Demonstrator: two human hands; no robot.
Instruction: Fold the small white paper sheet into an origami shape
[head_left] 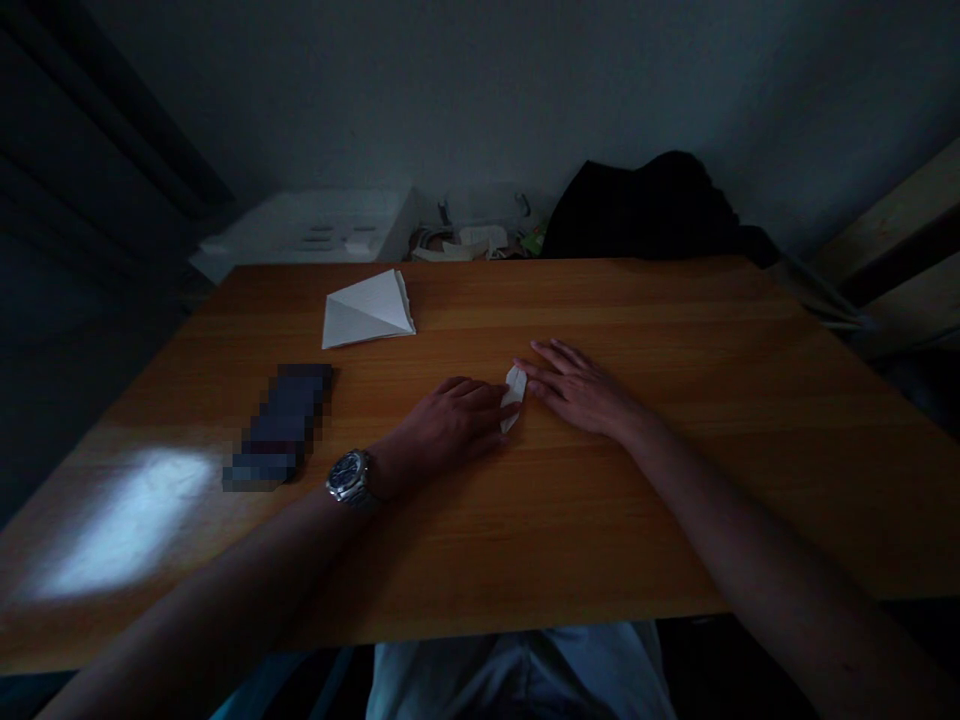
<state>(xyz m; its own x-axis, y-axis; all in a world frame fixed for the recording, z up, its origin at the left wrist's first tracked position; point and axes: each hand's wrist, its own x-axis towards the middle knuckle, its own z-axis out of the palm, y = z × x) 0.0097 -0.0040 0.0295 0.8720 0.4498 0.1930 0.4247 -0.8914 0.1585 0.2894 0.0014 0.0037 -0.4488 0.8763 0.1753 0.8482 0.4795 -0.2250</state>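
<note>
A small folded white paper piece lies near the middle of the wooden table. My left hand rests flat beside it on the left, fingertips pressing on its edge; a metal watch sits on that wrist. My right hand lies flat on the right side of the paper, fingers stretched out and touching it. Neither hand grips it. A larger folded white paper lies farther back on the left.
A dark blurred-out flat object lies left of my left wrist. Beyond the table's far edge are a white box, some clutter and a black bag. A light patch falls on the table's left front.
</note>
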